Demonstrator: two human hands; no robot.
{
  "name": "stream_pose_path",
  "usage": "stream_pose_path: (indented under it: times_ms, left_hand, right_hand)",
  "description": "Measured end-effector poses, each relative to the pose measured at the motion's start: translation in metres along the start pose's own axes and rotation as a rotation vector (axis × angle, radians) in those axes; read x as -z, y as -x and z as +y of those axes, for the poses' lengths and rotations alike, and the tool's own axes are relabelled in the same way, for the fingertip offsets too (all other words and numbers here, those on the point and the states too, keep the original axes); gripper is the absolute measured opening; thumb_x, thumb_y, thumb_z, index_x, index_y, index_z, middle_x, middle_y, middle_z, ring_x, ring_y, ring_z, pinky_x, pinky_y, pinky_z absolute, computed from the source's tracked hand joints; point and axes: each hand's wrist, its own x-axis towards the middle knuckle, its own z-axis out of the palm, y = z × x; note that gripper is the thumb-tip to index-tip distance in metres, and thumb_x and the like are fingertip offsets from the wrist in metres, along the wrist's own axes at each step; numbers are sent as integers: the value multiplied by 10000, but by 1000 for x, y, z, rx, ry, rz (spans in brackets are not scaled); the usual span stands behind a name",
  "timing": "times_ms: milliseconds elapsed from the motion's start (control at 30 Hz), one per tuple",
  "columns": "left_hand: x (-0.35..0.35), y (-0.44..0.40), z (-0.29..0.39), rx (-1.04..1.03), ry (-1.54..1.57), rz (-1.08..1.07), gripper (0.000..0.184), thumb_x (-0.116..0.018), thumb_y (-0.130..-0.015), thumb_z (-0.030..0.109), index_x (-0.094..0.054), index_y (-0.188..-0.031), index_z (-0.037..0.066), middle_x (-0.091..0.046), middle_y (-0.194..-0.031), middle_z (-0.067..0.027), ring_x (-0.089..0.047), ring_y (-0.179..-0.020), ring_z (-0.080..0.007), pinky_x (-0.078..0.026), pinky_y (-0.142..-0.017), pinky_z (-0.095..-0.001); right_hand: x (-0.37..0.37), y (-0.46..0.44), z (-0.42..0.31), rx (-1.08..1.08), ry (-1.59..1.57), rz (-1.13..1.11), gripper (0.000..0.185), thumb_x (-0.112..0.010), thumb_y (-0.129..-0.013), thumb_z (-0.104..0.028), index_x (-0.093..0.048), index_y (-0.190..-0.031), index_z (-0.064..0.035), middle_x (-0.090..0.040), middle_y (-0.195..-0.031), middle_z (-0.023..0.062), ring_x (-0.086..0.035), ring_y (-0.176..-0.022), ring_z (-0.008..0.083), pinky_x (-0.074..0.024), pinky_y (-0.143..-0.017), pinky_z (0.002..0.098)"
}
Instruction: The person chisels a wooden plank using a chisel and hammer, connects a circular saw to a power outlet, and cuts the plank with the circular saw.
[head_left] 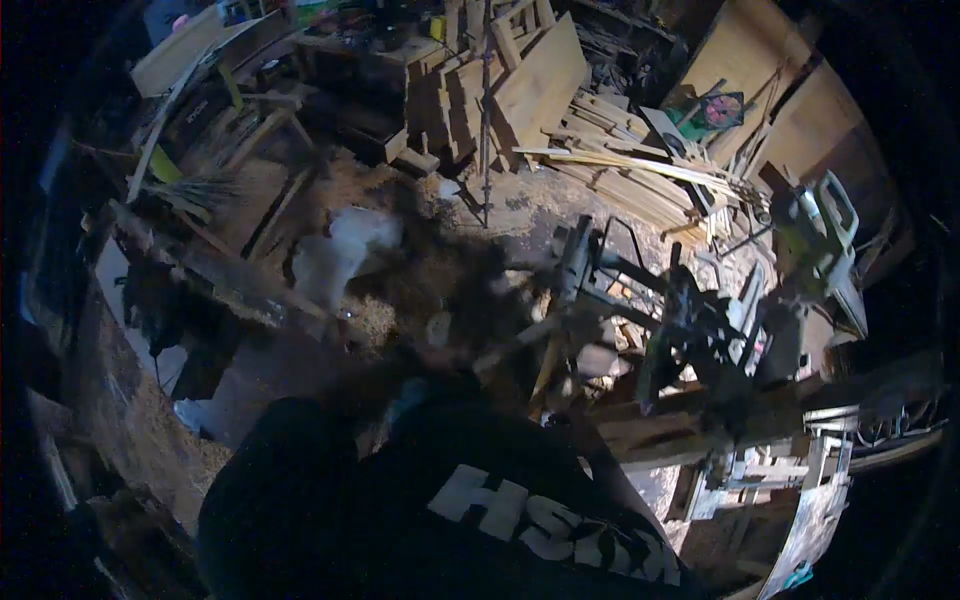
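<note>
My dark top (390, 520) with large pale lettering fills the bottom of the head view. Ahead of my chest lies a dark, blurred patch where neither of my hands can be made out clearly. What they hold, if anything, is hidden by shadow. Just right of that patch, a narrow wooden strip (518, 342) slants up toward a dark metal-and-wood frame (575, 262). A pale, smeared sheet or bag (355, 245) lies beyond the shadow, near sawdust (372, 318) on the floor.
Wooden panels (545, 85) lean at the back, beside piled boards (640, 190). A thin upright rod (487, 120) stands before them. At right are a green fan (720, 110), a pale chair-like frame (838, 225) and a heavy beam (690, 425). Timber (260, 135) crowds the left.
</note>
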Motion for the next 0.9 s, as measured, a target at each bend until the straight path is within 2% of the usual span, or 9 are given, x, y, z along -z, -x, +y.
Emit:
stream_pose_path:
  times_ms: [100, 200, 333, 400, 467, 500, 567, 700, 900]
  left_hand:
    - [57, -28, -40, 15, 31, 54, 305, -638, -921, 362, -636, -1034, 78, -658, -924, -144, -651, -762, -253, -515, -711, -411]
    - [129, -63, -88, 21, 57, 111, 314, -639, -921, 366, -635, -1042, 76, -659, -934, -144, -651, -772, -253, -515, -718, -411]
    - [250, -107, -162, 60, 78, 218, 326, -641, -921, 371, -634, -1054, 74, -660, -946, -145, -650, -786, -252, -514, -727, -410]
    - [305, -111, -195, 103, 102, 282, 332, -642, -921, 374, -634, -1060, 72, -660, -952, -145, -650, -793, -252, -514, -732, -410]
    - [359, -103, -227, 166, 121, 370, 338, -643, -922, 377, -634, -1065, 71, -661, -959, -145, -650, -800, -252, -514, -737, -410]
    - [383, -96, -243, 204, 132, 411, 341, -643, -922, 378, -633, -1068, 70, -661, -962, -145, -650, -803, -252, -514, -739, -410]
    - [423, -78, -265, 276, 157, 486, 347, -644, -922, 381, -633, -1074, 69, -661, -968, -146, -650, -810, -252, -514, -744, -409]
    - [460, -39, -300, 400, 218, 599, 359, -646, -922, 386, -632, -1085, 66, -662, -981, -146, -649, -824, -251, -514, -753, -409]
    - [460, 12, -351, 614, 334, 664, 378, -648, -923, 394, -631, -1102, 63, -664, -999, -147, -648, -845, -251, -513, -767, -408]
  right_hand:
    - [47, -99, -36, -115, -77, -15, 360, -728, -932, -264, -688, -1192, -17, -740, -1104, 152, -693, -1064, 236, -543, -926, 382]
    - [115, -174, -126, -31, -372, 208, 307, -654, -1004, -291, -699, -1169, -36, -747, -1073, 157, -709, -1009, 298, -544, -865, 430]
    - [157, -296, -107, -61, 7, 128, 363, -666, -977, -192, -650, -1303, -33, -732, -1176, 144, -707, -1087, 248, -543, -970, 382]
    - [189, -359, -142, -140, -52, -47, 349, -658, -980, -249, -670, -1268, -50, -738, -1147, 155, -723, -1036, 280, -561, -915, 415]
    - [198, -418, -129, 216, 362, -111, 359, -671, -972, -281, -677, -1245, -50, -745, -1119, 156, -725, -1018, 294, -564, -891, 429]
    - [210, -456, -149, -96, 316, -409, 376, -708, -943, -299, -687, -1221, -46, -745, -1083, 151, -716, -1014, 307, -562, -887, 430]
    - [203, -495, -136, -156, 150, -331, 386, -720, -927, -279, -687, -1239, -53, -744, -1053, 144, -718, -987, 302, -559, -864, 435]
    - [183, -588, -109, 26, -167, -461, 405, -704, -927, -181, -672, -1325, -108, -727, -953, 119, -710, -886, 261, -552, -783, 436]
    - [204, -694, -112, 97, -28, -555, 372, -681, -942, -243, -681, -1292, -119, -719, -938, 132, -704, -877, 293, -552, -776, 447]
